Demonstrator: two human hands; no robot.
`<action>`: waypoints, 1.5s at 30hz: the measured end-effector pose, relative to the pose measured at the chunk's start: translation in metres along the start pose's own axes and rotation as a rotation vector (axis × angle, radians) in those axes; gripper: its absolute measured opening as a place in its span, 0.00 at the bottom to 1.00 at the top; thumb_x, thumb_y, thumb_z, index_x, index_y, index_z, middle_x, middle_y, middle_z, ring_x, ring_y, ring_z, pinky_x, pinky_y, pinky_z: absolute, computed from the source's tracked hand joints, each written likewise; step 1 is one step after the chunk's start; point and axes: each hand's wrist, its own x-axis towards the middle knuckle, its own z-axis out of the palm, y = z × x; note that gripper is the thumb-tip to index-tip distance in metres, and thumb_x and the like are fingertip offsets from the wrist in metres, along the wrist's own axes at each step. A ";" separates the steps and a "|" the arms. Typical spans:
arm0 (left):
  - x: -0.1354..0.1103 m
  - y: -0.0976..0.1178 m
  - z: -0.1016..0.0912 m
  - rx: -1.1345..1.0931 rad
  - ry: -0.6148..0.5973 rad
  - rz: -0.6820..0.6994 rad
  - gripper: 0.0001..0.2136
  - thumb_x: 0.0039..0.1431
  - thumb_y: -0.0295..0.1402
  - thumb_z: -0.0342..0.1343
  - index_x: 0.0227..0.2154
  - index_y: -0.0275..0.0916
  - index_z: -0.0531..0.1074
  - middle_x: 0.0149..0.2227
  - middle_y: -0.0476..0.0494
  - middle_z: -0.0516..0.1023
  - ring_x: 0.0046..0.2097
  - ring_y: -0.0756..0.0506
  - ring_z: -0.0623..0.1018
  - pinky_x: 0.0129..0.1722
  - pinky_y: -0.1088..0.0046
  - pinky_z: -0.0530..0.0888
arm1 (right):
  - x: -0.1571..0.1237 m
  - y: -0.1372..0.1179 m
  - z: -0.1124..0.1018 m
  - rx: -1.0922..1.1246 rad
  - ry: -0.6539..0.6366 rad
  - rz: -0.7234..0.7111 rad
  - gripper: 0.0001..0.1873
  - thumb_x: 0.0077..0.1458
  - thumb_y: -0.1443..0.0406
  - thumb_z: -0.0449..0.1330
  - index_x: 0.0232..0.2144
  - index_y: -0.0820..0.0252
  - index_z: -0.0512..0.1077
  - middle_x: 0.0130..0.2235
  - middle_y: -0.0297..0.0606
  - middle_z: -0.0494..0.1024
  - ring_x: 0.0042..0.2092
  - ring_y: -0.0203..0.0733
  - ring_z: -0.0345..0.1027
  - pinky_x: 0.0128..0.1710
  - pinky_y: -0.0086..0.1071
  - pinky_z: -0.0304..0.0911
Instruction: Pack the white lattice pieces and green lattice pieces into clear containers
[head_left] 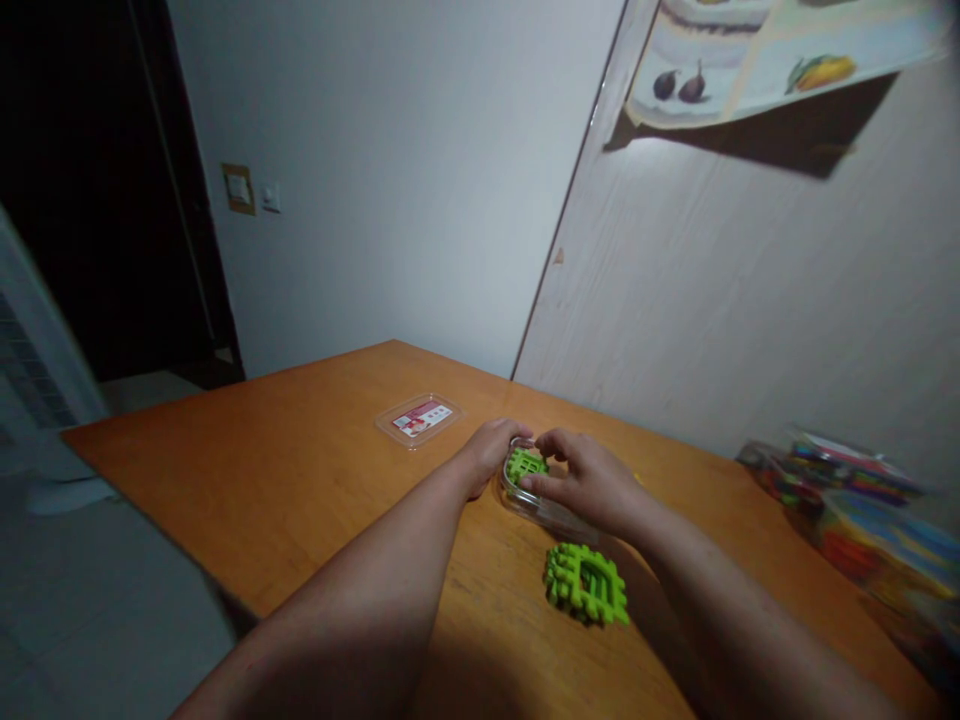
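Observation:
A clear plastic box (525, 503) stands on the wooden table, and a green notched foam-like block (527, 465) lies inside it. My left hand (489, 455) is closed on the box's left side, its fingers partly hidden behind the rim. My right hand (589, 478) reaches over the box from the right, thumb and forefinger on either side of the green block; its other fingers are curled and partly hidden. Closer to me, a second green block (586, 585), hollow with toothed edges, rests on the table, touched by neither hand.
A clear lid with a label (420, 418) lies flat on the table (285, 450) to the left of the box. Blurred packages and a clear tub (889, 530) stand along the right side. Walls (390, 180) rise behind the table's far edges.

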 end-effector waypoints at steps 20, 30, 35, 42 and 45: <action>0.002 -0.002 0.000 -0.032 0.048 -0.042 0.11 0.47 0.37 0.60 0.31 0.34 0.77 0.34 0.39 0.81 0.35 0.45 0.78 0.38 0.69 0.71 | -0.023 0.105 -0.041 0.231 0.271 0.276 0.17 0.51 0.55 0.59 0.41 0.58 0.74 0.43 0.46 0.81 0.44 0.51 0.75 0.47 0.43 0.68; 0.001 0.001 -0.001 -0.020 0.043 -0.048 0.12 0.46 0.38 0.61 0.30 0.35 0.77 0.33 0.41 0.81 0.36 0.44 0.78 0.38 0.68 0.72 | -0.045 0.120 -0.021 0.271 0.223 0.303 0.20 0.46 0.64 0.64 0.44 0.55 0.78 0.37 0.46 0.82 0.45 0.56 0.76 0.46 0.45 0.70; -0.001 0.002 0.000 0.006 0.039 -0.045 0.11 0.47 0.38 0.61 0.31 0.34 0.77 0.33 0.41 0.81 0.35 0.45 0.78 0.37 0.69 0.72 | -0.046 0.117 -0.011 0.309 0.216 0.311 0.18 0.48 0.66 0.61 0.44 0.57 0.77 0.35 0.45 0.82 0.40 0.53 0.77 0.42 0.43 0.71; -0.002 0.003 0.000 -0.011 0.043 -0.051 0.12 0.47 0.38 0.61 0.31 0.33 0.77 0.33 0.40 0.81 0.35 0.45 0.78 0.37 0.69 0.71 | -0.042 0.111 -0.034 0.306 0.224 0.300 0.19 0.47 0.63 0.63 0.44 0.59 0.75 0.46 0.47 0.80 0.49 0.54 0.73 0.52 0.46 0.66; -0.002 0.002 0.001 -0.015 0.042 -0.031 0.12 0.46 0.38 0.61 0.30 0.34 0.77 0.32 0.41 0.81 0.36 0.45 0.78 0.38 0.69 0.71 | -0.040 0.090 -0.049 0.303 0.180 0.183 0.20 0.48 0.60 0.65 0.45 0.57 0.74 0.48 0.44 0.79 0.52 0.53 0.71 0.54 0.43 0.65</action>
